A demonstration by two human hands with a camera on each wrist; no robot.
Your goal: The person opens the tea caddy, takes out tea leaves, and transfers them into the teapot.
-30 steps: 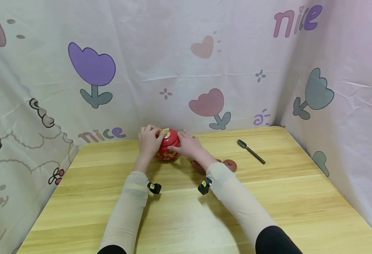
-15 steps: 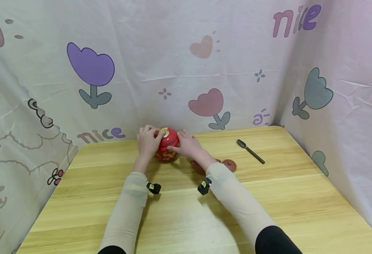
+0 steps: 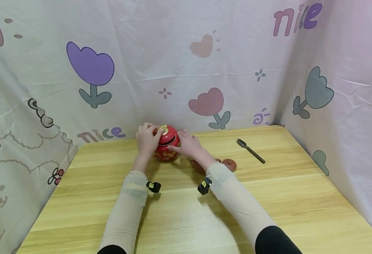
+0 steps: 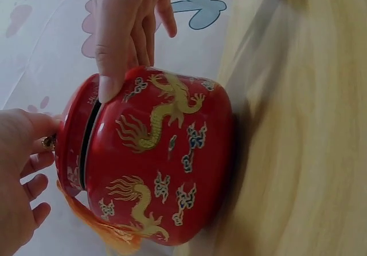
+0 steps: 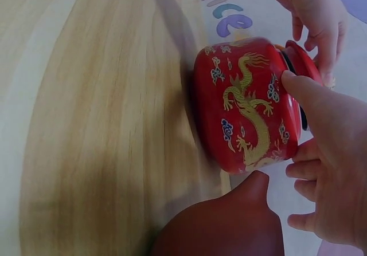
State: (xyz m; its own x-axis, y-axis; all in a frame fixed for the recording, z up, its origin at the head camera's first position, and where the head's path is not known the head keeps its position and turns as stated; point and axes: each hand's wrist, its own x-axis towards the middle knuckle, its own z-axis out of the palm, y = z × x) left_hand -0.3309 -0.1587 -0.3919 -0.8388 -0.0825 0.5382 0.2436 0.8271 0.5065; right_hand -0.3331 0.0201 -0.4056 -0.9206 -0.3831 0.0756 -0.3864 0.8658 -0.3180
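Note:
A red jar [image 3: 166, 153] with gold dragons stands upright at the back of the table. My left hand [image 3: 147, 139] pinches the gold knob of its red lid [image 3: 168, 135]. The lid sits raised and tilted, with a dark gap below it on the near side; this gap also shows beside the lid [image 4: 71, 136] in the left wrist view. My right hand [image 3: 189, 144] grips the jar near its neck, thumb on the near side and fingers on the far side. An orange tassel [image 4: 117, 236] hangs at the lid.
A brown teapot [image 3: 197, 167] stands partly hidden beneath my right wrist; its spout [image 5: 255, 184] shows in the right wrist view. Beside it lies a round brown lid [image 3: 229, 165]. Farther right lies a dark, long-handled scoop [image 3: 250, 151]. A printed cloth [image 3: 160, 63] hangs behind the table.
My left hand has risen slightly with the lid, and a dark gap has opened between lid and jar. The right hand stays on the jar.

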